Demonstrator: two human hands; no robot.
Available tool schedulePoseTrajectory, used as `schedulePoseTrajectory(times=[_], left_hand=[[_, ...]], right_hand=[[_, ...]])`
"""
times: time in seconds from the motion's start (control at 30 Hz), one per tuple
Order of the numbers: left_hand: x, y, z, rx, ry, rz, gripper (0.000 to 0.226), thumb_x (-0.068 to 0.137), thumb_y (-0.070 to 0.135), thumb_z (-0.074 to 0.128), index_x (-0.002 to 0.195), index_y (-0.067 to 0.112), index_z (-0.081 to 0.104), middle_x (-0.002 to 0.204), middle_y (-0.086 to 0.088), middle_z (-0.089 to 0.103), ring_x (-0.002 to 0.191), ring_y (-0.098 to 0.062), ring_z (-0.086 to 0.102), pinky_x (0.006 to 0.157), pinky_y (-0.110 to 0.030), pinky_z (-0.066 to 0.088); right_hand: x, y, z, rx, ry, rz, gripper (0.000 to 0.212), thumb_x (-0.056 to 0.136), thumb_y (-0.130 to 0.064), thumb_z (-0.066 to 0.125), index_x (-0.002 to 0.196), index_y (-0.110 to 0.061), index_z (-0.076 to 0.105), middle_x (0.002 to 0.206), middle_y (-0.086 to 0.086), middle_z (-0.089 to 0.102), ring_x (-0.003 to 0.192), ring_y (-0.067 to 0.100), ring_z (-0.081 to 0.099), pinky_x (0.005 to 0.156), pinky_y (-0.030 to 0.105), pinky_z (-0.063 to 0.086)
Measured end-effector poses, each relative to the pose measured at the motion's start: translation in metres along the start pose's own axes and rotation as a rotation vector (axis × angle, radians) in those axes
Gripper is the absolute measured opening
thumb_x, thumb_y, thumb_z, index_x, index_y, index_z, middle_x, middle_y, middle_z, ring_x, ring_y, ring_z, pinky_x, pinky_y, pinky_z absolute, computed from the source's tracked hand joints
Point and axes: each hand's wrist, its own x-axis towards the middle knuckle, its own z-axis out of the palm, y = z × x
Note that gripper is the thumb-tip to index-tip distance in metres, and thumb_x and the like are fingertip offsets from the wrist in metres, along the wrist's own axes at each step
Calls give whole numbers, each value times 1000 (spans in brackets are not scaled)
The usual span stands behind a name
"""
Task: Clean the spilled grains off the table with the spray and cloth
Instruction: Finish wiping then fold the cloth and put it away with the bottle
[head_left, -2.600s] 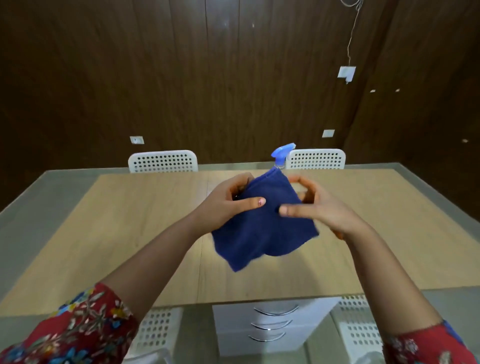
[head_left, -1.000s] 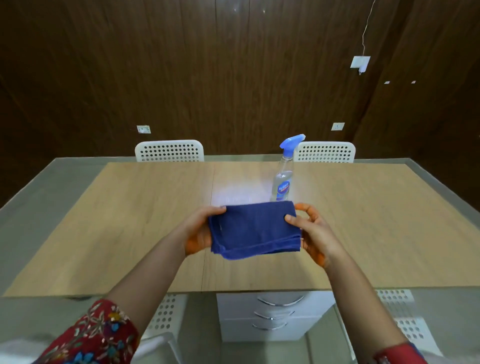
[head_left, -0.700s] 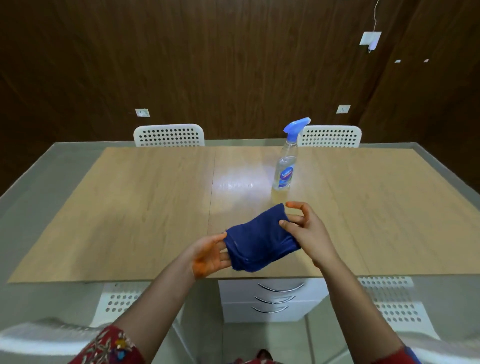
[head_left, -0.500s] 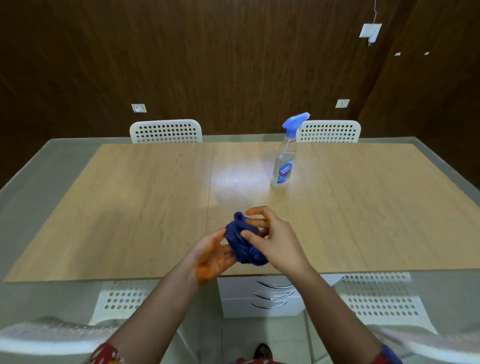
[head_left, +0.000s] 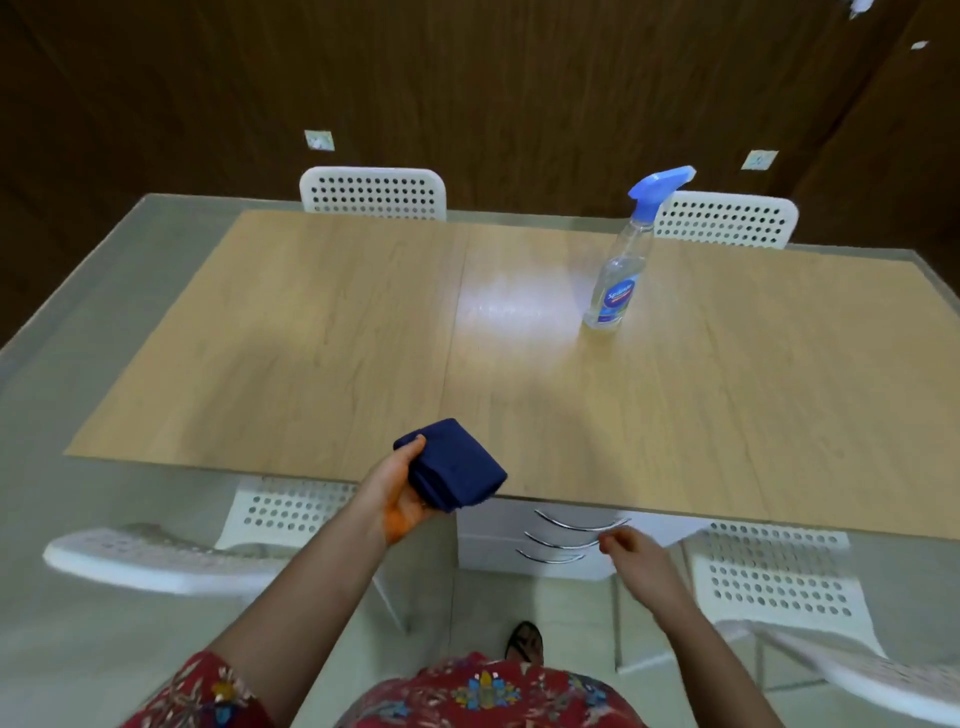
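Observation:
My left hand (head_left: 399, 493) holds a dark blue cloth (head_left: 454, 475), folded into a small thick square, just above the near edge of the wooden table (head_left: 322, 338). My right hand (head_left: 636, 558) hangs lower, below the table edge in front of the drawers, fingers loosely curled and holding nothing. A clear spray bottle (head_left: 618, 280) with a blue trigger head stands upright on the far right part of the table. No grains are visible on the tabletop.
Two white perforated chairs (head_left: 374, 192) stand at the far side of the table, and two more (head_left: 774, 571) flank me at the near side. A white drawer unit (head_left: 561, 540) sits under the table. Dark wood panelling forms the back wall.
Both hands folded the cloth smaller and smaller. My right hand has now let go and dropped below the table edge, leaving the folded cloth in my left hand.

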Motion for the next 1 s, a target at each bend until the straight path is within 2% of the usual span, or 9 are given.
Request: schedulePoseTrajectory(times=[0.07,0.1,0.17,0.27,0.37,0.63,0.8,0.9,1.0], left_hand=[[-3,-5,-10,-11,25,-4,33,102,31,44,128,12,50,106,-10,63,87,-26,61,63,-40,47],[-5,-6,-14,-9,34,-10,31,102,31,44,126,13,50,102,-9,63,87,-26,61,63,-40,47],[-10,-9,-20,-5,46,-26,28,102,31,45,123,13,51,99,-9,63,88,-26,61,64,-41,48],[-18,-11,-26,2,52,-40,30,101,31,47,124,13,52,102,-8,64,90,-26,62,66,-41,49],[-21,-11,-31,22,57,-26,30,100,31,49,124,13,51,103,-8,64,91,-26,62,66,-41,49],[-20,-36,-60,88,107,-30,30,100,30,51,126,16,50,111,-9,62,92,-27,60,67,-43,49],[-18,-59,-70,147,72,-74,26,100,30,49,123,17,50,103,-6,62,92,-26,60,70,-44,49],[-18,-69,-70,186,53,-88,27,101,30,49,124,17,49,107,-7,62,96,-28,60,75,-45,49],[-19,-78,-69,229,25,-117,29,100,30,49,126,16,49,108,-7,61,101,-29,58,80,-46,47]], right_hand=[[15,3,27,-183,-98,-72,37,100,-22,46,136,-15,51,140,4,54,130,22,49,103,30,38],[22,0,36,-251,-112,-123,44,100,-22,46,143,-13,43,145,4,47,134,21,44,105,30,36],[40,-8,50,-399,-123,-180,50,99,-23,45,147,-14,36,146,7,45,134,23,42,103,33,38],[56,-12,59,-550,-200,-138,52,97,-24,45,148,-17,33,145,7,45,132,25,44,101,36,41],[57,-9,64,-646,-174,-131,48,98,-26,41,145,-19,34,141,5,46,129,24,44,99,38,41],[5,7,76,-567,-190,-57,44,102,-44,29,130,-20,53,132,6,54,122,26,50,93,37,43],[-48,34,80,-442,-252,14,54,102,-53,23,110,-18,63,110,4,67,102,22,62,78,33,45],[-71,41,83,-430,-259,38,64,97,-64,19,115,-21,64,113,0,67,106,22,62,91,39,47],[-87,48,88,-420,-384,100,82,87,-78,13,126,-22,59,126,1,63,116,22,57,99,43,44]])
